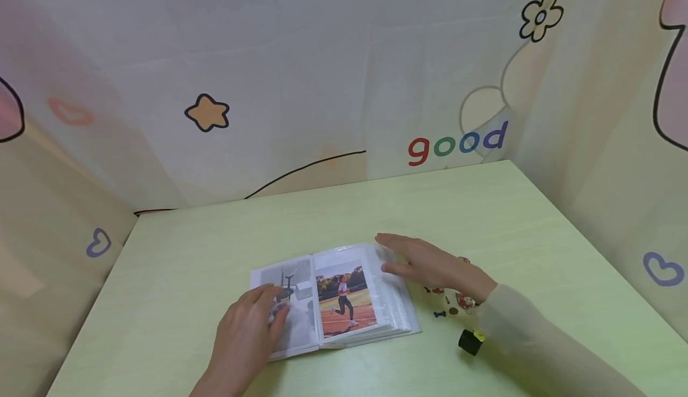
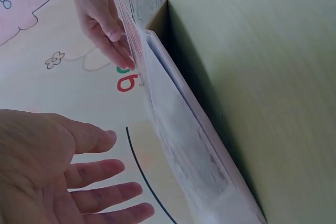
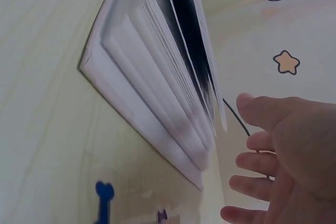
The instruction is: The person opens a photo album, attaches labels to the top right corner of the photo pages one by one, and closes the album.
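A photo album point(image 1: 378, 319) lies spread on the table, with clear sleeves and a thick stack of pages on its right side. The right page carries a photo of a runner point(image 1: 344, 301) on a red track; a greyish photo point(image 1: 298, 319) fills the left page. My left hand point(image 1: 244, 322) hovers over the left page, fingers loosely extended and holding nothing. Just past the album's right edge is my right hand point(image 1: 424, 261), its fingers relaxed and apart from the pages point(image 3: 157, 77), as the right wrist view shows.
Small stickers point(image 1: 464, 300) with red figures and bone shapes lie right of the album, partly under my right forearm. A small black object point(image 1: 471, 342) with a yellow-green part sits near the right sleeve point(image 1: 516, 319). A printed curtain point(image 1: 301, 86) stands behind the table point(image 1: 188, 254).
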{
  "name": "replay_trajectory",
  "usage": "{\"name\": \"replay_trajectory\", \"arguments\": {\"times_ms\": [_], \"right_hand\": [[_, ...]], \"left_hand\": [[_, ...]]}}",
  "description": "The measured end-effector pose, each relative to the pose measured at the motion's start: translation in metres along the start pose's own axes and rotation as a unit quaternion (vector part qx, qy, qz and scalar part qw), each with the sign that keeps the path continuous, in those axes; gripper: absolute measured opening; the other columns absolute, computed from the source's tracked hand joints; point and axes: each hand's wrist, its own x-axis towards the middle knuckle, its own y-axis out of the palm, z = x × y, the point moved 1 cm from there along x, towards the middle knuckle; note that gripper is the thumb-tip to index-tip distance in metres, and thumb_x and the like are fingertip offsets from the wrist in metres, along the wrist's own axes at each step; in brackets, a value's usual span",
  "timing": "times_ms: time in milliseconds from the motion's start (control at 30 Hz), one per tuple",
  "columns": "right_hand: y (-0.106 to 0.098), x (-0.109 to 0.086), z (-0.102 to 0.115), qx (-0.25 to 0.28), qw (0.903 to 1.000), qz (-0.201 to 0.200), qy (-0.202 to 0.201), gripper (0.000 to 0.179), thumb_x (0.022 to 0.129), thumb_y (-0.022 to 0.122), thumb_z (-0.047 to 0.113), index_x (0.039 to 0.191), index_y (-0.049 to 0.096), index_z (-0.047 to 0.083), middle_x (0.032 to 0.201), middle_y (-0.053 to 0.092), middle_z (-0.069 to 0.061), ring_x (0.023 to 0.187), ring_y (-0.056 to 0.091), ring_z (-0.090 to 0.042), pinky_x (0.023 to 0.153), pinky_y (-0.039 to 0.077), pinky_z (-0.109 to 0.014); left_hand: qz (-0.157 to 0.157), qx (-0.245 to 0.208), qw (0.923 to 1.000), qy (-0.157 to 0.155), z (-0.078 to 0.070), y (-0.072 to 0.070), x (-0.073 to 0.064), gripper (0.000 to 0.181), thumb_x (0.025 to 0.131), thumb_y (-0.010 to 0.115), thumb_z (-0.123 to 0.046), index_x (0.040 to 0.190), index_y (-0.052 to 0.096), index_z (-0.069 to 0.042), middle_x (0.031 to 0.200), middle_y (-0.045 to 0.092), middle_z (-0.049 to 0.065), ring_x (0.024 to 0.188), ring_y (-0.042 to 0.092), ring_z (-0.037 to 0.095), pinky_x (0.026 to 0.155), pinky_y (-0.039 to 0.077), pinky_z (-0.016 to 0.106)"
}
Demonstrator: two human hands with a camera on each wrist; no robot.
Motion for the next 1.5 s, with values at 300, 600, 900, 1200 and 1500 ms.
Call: {"name": "replay_trajectory", "arguments": {"times_ms": [300, 600, 900, 1200, 1500], "right_hand": [[-0.015, -0.025, -0.015, -0.036, 0.999, -0.026, 0.0, 0.059, 0.104, 0.064, 0.03, 0.153, 0.047, 0.002, 0.158, 0.045, -0.017, 0.146, 0.041, -0.04, 0.114, 0.037, -0.058], [-0.02, -0.047, -0.022, -0.065, 0.9971, -0.039, -0.002, 0.052, 0.102, 0.067, 0.027, 0.146, 0.056, 0.0, 0.149, 0.054, -0.019, 0.138, 0.048, -0.042, 0.109, 0.043, -0.057], [-0.021, -0.062, -0.027, -0.103, 0.9923, -0.066, -0.017, 0.047, 0.099, 0.071, 0.02, 0.14, 0.061, -0.001, 0.143, 0.058, -0.019, 0.132, 0.054, -0.04, 0.103, 0.05, -0.053], [-0.017, -0.069, -0.033, -0.127, 0.9891, -0.073, -0.016, 0.044, 0.097, 0.074, 0.016, 0.136, 0.064, -0.002, 0.138, 0.062, -0.018, 0.128, 0.058, -0.039, 0.102, 0.05, -0.053], [-0.014, -0.074, -0.035, -0.157, 0.9822, -0.093, -0.045, 0.037, 0.091, 0.08, 0.012, 0.125, 0.071, -0.002, 0.122, 0.069, -0.015, 0.113, 0.065, -0.032, 0.093, 0.057, -0.046]], "left_hand": [[-0.011, -0.02, 0.9997, 0.01, -0.014, 0.004, 0.011, 0.034, 0.089, 0.081, -0.014, 0.12, 0.073, -0.002, 0.121, 0.072, 0.017, 0.107, 0.069, 0.04, 0.088, 0.056, 0.055], [-0.003, -0.026, 0.9986, 0.046, -0.037, 0.011, 0.023, 0.033, 0.09, 0.08, -0.016, 0.12, 0.073, -0.004, 0.122, 0.072, 0.014, 0.111, 0.068, 0.037, 0.093, 0.055, 0.053], [0.0, -0.034, 0.9946, 0.098, -0.062, 0.025, 0.033, 0.032, 0.091, 0.078, -0.016, 0.118, 0.073, -0.001, 0.125, 0.07, 0.017, 0.116, 0.066, 0.035, 0.096, 0.054, 0.051], [0.013, -0.02, 0.9877, 0.154, -0.09, 0.038, 0.043, 0.031, 0.093, 0.076, -0.016, 0.119, 0.072, 0.0, 0.128, 0.067, 0.02, 0.124, 0.061, 0.04, 0.105, 0.049, 0.05], [0.05, 0.021, 0.9851, 0.163, -0.118, 0.048, 0.057, 0.038, 0.094, 0.075, -0.024, 0.125, 0.069, -0.001, 0.133, 0.065, 0.017, 0.127, 0.059, 0.036, 0.105, 0.049, 0.046]]}}
